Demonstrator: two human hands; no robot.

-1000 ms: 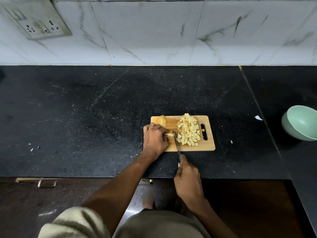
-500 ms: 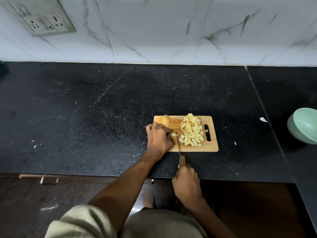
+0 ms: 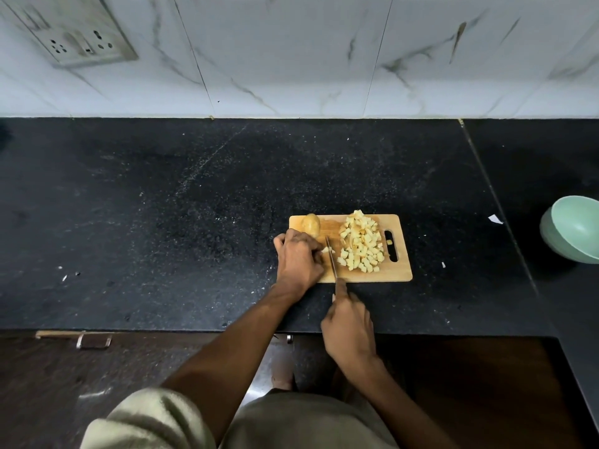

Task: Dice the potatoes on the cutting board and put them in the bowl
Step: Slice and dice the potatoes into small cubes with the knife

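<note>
The right hand (image 3: 348, 325) clenches the steel knife (image 3: 331, 259), its blade now lower through the pale potato strip (image 3: 325, 250) the left hand (image 3: 298, 259) pins on the wooden cutting board (image 3: 400, 273); dicing continues, mint-green bowl (image 3: 572, 230) unfilled.

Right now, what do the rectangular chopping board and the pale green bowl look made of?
The rectangular chopping board looks like light wood or bamboo, matt, with faint grain. The pale green bowl is smooth with a soft sheen: plastic, melamine or glazed ceramic; I cannot tell which.

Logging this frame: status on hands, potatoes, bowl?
Left hand pins a potato piece; right hand grips the steel knife, cutting. Pale diced pile on wooden cutting board. Mint-green bowl empty, path clear.
</note>
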